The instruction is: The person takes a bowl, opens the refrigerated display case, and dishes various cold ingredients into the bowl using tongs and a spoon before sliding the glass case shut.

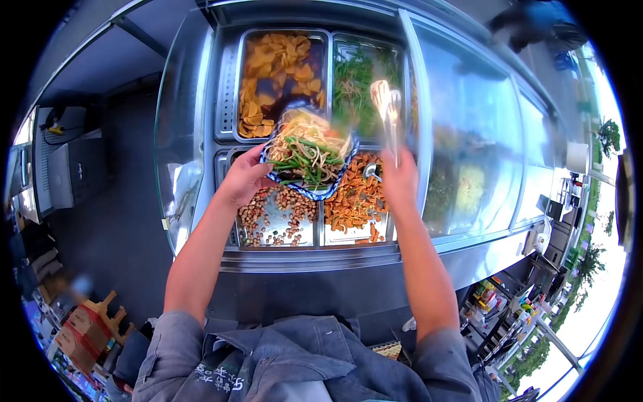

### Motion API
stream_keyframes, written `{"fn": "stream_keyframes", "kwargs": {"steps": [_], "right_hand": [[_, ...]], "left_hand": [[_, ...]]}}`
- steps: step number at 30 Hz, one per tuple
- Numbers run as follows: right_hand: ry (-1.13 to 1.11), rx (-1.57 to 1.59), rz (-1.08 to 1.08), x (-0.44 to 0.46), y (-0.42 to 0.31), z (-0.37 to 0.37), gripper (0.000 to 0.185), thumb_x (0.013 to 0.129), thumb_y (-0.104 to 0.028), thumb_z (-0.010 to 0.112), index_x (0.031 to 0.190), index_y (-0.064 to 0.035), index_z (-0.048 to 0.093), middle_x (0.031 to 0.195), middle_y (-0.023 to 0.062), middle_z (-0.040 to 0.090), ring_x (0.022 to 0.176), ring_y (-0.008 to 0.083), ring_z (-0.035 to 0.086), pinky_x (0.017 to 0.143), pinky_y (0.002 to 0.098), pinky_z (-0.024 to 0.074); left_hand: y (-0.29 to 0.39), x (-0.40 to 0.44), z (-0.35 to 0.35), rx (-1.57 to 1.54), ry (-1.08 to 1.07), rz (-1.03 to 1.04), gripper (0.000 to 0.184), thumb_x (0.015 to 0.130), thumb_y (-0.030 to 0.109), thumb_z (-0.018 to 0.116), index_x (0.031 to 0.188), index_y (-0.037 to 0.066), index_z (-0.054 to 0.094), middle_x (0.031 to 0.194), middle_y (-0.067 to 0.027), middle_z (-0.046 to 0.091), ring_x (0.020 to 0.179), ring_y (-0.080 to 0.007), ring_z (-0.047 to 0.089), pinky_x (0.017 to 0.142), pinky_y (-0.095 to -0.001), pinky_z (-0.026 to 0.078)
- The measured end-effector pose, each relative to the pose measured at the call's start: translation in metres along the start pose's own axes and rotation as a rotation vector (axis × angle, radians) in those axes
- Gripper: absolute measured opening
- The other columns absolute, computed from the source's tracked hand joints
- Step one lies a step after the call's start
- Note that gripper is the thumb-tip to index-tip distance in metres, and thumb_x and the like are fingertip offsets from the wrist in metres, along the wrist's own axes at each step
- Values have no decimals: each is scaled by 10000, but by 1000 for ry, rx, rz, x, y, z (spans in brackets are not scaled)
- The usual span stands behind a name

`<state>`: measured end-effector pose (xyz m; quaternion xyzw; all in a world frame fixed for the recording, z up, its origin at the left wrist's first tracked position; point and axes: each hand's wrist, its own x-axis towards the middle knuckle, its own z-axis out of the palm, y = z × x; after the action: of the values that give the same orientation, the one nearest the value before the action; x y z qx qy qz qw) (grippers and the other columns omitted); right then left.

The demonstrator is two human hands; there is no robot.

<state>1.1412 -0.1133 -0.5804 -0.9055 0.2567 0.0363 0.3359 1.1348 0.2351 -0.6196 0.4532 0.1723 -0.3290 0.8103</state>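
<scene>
My left hand (245, 175) grips the left edge of a blue-and-white patterned food tray (309, 194), held above the metal pans. Pale shreds, perhaps sprouts or noodles, and cut green vegetables (295, 153) fill it. In my closed right hand (400, 179) are metal serving tongs (386, 107), blurred, their ends pointing away from me. Beyond the tray, one pan holds yellow-brown slices in dark liquid (274, 57), and another holds green shreds (351, 77). Nearer me are peanuts (284, 204) and an orange-brown chopped dish (358, 201) with a metal spoon (371, 172) in it.
Glass panels (181, 147) flank the open section of the display case, with a metal rail (308, 258) along its front. More covered food shows through the right glass (469, 134). Cardboard boxes (84, 328) stand at lower left; shelved goods (485, 298) sit at lower right.
</scene>
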Motion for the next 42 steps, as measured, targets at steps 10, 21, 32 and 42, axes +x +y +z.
{"fn": "stream_keyframes", "kwargs": {"steps": [10, 21, 32, 42], "right_hand": [[67, -425, 88, 48, 61, 77, 570, 971, -329, 723, 1376, 24, 535, 1236, 221, 663, 1171, 422, 610, 976, 515, 515], [-473, -198, -496, -85, 51, 94, 247, 982, -274, 605, 884, -85, 730, 883, 152, 730, 887, 396, 690, 807, 523, 548], [-13, -425, 412, -25, 138, 36, 451, 885, -165, 726, 1285, 3, 599, 1424, 240, 550, 1266, 411, 587, 1084, 498, 481], [-116, -805, 344, -8, 214, 64, 454, 926, -214, 702, 1291, 37, 607, 1370, 266, 609, 1247, 405, 637, 1048, 475, 527]], "left_hand": [[-13, -131, -16, -69, 237, 122, 613, 932, -45, 548, 1536, -5, 451, 1323, -134, 677, 1138, -259, 715, 902, -457, 647], [-47, -300, 4, -182, 479, 353, 680, 927, 12, 619, 1556, -54, 373, 1494, -205, 566, 1374, -331, 582, 1179, -504, 445], [-82, -345, 17, -280, 583, 367, 651, 918, -35, 584, 1540, -46, 391, 1455, -206, 590, 1309, -342, 629, 1121, -520, 514], [-88, -341, 4, -285, 472, 326, 643, 909, -28, 586, 1523, -69, 400, 1442, -215, 594, 1311, -336, 628, 1117, -520, 518]]}}
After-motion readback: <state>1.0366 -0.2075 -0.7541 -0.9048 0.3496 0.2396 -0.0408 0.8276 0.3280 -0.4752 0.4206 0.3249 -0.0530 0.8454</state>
